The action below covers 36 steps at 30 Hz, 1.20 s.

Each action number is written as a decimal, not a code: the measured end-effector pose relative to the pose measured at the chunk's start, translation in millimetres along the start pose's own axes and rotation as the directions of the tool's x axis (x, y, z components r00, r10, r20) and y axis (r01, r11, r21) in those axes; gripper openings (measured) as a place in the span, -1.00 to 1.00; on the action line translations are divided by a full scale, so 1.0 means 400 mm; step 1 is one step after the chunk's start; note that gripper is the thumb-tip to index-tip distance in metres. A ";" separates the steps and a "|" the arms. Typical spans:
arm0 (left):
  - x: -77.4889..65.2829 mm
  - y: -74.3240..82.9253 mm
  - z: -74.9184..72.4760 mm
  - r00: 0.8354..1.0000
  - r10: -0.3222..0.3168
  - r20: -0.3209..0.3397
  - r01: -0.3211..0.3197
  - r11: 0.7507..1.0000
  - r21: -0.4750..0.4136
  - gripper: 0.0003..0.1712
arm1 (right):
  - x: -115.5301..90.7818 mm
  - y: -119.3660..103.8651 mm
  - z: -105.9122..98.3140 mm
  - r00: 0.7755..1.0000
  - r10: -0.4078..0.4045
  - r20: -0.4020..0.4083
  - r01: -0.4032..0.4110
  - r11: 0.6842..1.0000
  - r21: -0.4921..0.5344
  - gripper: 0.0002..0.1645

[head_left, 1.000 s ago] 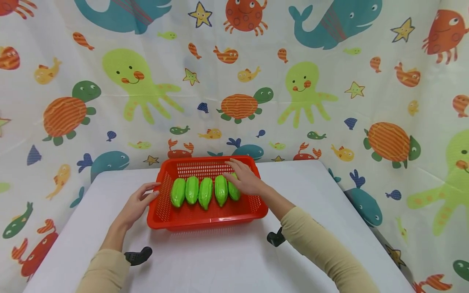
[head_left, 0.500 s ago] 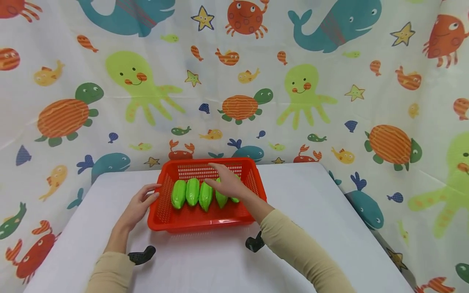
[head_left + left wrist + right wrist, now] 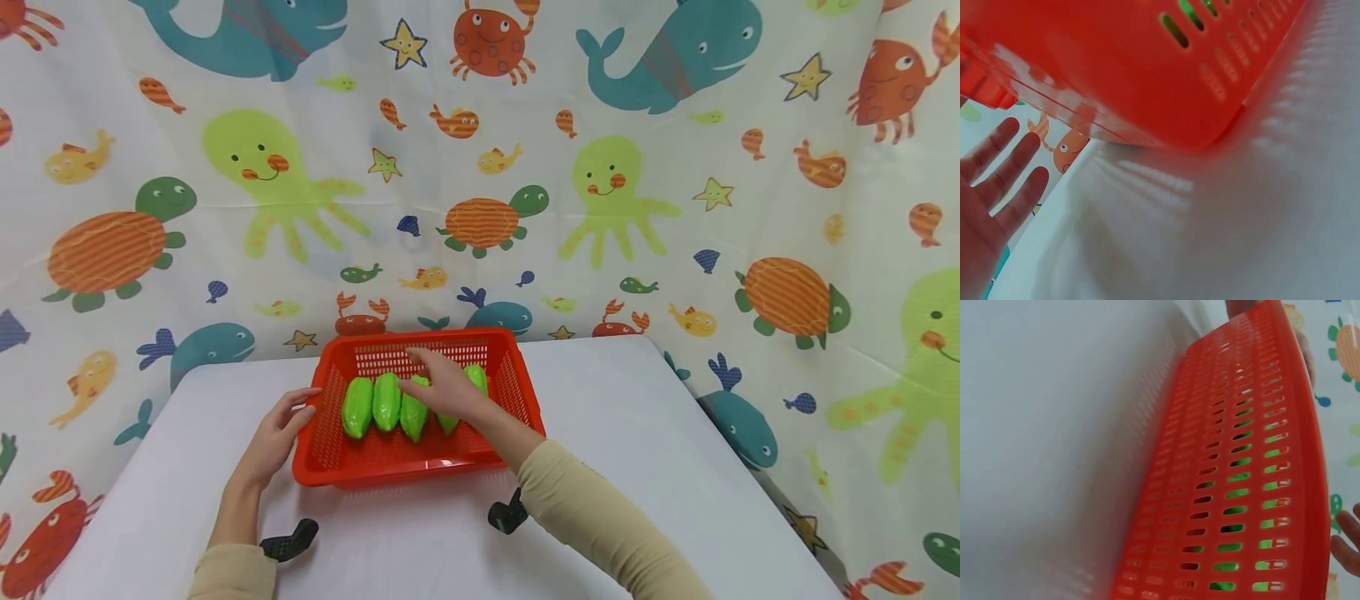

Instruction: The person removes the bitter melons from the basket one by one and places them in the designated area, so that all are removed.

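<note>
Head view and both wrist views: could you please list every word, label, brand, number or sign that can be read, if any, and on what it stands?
None can be read.
Red basket and green pieces: no lettering visible.
Backdrop cloth: only printed sea animals and stars.
Black wrist pieces: too small to tell whether they bear any marking.

Red rectangular plastic basket [image 3: 375,471]: slotted pattern. Glossy elongated vegetable-like pieces [image 3: 357,408]: bright green. Flat tabletop [image 3: 600,417]: plain white. White cloth backdrop [image 3: 405,300]: multicoloured sea-creature print. Fabric sleeves [image 3: 592,517]: beige.
</note>
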State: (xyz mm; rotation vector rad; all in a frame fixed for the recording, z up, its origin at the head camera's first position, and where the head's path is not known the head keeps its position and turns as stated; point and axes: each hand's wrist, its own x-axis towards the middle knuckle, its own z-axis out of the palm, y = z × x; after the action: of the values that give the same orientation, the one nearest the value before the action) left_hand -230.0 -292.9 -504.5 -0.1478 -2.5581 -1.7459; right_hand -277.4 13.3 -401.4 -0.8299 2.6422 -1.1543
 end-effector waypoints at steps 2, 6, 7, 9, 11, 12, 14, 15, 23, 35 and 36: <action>-0.009 0.008 0.001 1.000 0.001 0.000 -0.001 1.000 -0.002 -0.40 | 0.000 0.001 0.005 1.000 -0.002 0.007 0.002 1.000 0.004 -0.24; -0.010 0.007 0.003 1.000 -0.002 0.000 0.002 1.000 -0.013 -0.40 | 0.001 -0.002 0.012 1.000 -0.008 0.007 0.008 1.000 0.000 -0.25; -0.009 0.009 0.004 1.000 -0.001 0.000 0.001 1.000 -0.013 -0.40 | 0.001 -0.004 0.013 1.000 -0.010 0.007 0.010 1.000 0.000 -0.26; -0.004 -0.001 0.005 1.000 0.002 -0.003 -0.002 1.000 -0.023 -0.40 | 0.004 -0.008 0.016 1.000 -0.014 0.013 0.014 1.000 -0.006 -0.26; -0.005 -0.003 0.008 1.000 0.000 -0.010 0.000 1.000 -0.031 -0.40 | 0.005 -0.015 0.019 1.000 -0.017 0.023 0.017 1.000 -0.004 -0.26; -0.005 -0.005 0.009 1.000 -0.002 -0.012 0.001 0.999 -0.038 -0.40 | 0.005 -0.019 0.022 0.999 -0.018 0.029 0.018 1.000 -0.009 -0.26; -0.008 -0.008 0.012 1.000 -0.009 -0.020 0.008 0.999 -0.052 -0.40 | 0.007 -0.027 0.028 0.999 -0.021 0.042 0.021 1.000 -0.015 -0.26; -0.009 -0.009 0.013 0.999 -0.015 -0.029 0.014 0.998 -0.057 -0.40 | 0.007 -0.030 0.031 0.999 -0.024 0.045 0.024 1.000 -0.014 -0.26; -0.016 -0.006 0.025 0.998 -0.021 -0.054 0.018 0.998 -0.059 -0.39 | 0.011 -0.044 0.052 0.999 -0.015 0.041 0.015 1.000 0.003 -0.28; -0.022 -0.013 0.013 0.999 0.010 -0.043 -0.010 1.000 -0.004 -0.40 | 0.015 -0.034 0.071 0.999 0.031 0.037 -0.033 0.999 0.039 -0.30; -0.020 -0.014 0.015 0.999 0.009 -0.040 -0.009 1.000 -0.004 -0.40 | 0.016 -0.033 0.071 0.999 0.034 0.037 -0.036 0.999 0.036 -0.31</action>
State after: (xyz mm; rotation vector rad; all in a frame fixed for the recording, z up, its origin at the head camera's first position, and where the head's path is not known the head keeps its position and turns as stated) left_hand -222.5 -289.9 -512.4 -0.1234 -2.5227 -1.7325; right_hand -267.6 -15.6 -411.0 -0.7872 2.5876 -1.1647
